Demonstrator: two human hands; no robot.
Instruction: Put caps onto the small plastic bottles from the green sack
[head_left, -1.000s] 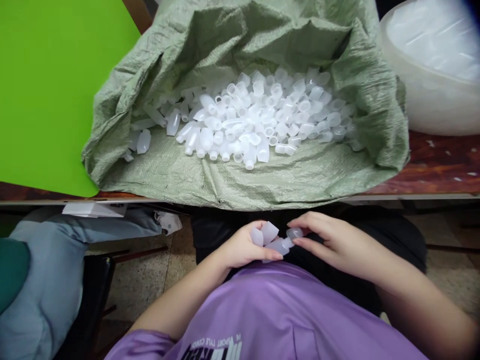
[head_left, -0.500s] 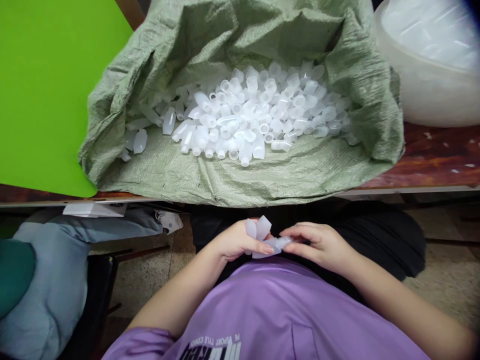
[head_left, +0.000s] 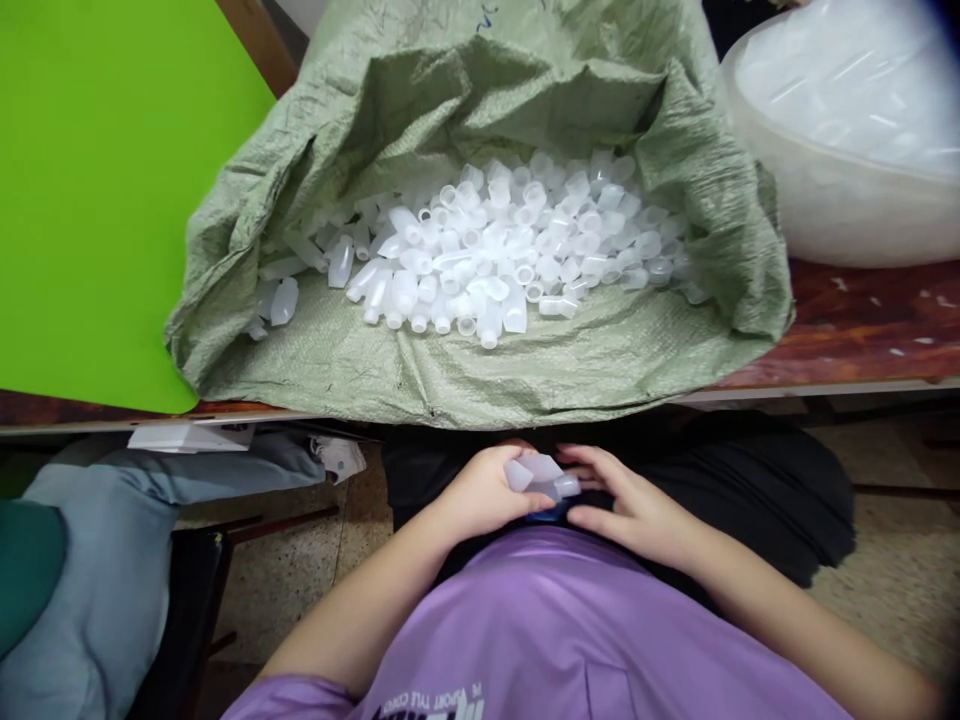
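Observation:
Low over the lap, my left hand (head_left: 484,492) is closed around several translucent white plastic pieces (head_left: 541,472), which look like small bottles or caps. One of them sticks out toward the right. Close by on that side, my right hand (head_left: 626,500) has its thumb and fingers spread, with nothing seen in them. A bit of something blue (head_left: 551,514) shows under the held pieces; I cannot tell what it is. Beyond the hands, a green woven sack (head_left: 360,375) lies with its mouth wide, and a heap of similar small plastic pieces (head_left: 480,260) spreads inside it.
At the right stands a large whitish tub (head_left: 847,215) filled with clear or white plastic. A bright green sheet (head_left: 97,220) covers the left of the dark red tabletop (head_left: 877,325). To my left sits another person in grey-blue trousers (head_left: 105,540).
My right hand has opened and drawn slightly away from the held pieces. The pieces in my left hand have shifted, and the blue bit has come into view. The camera view has tilted a little.

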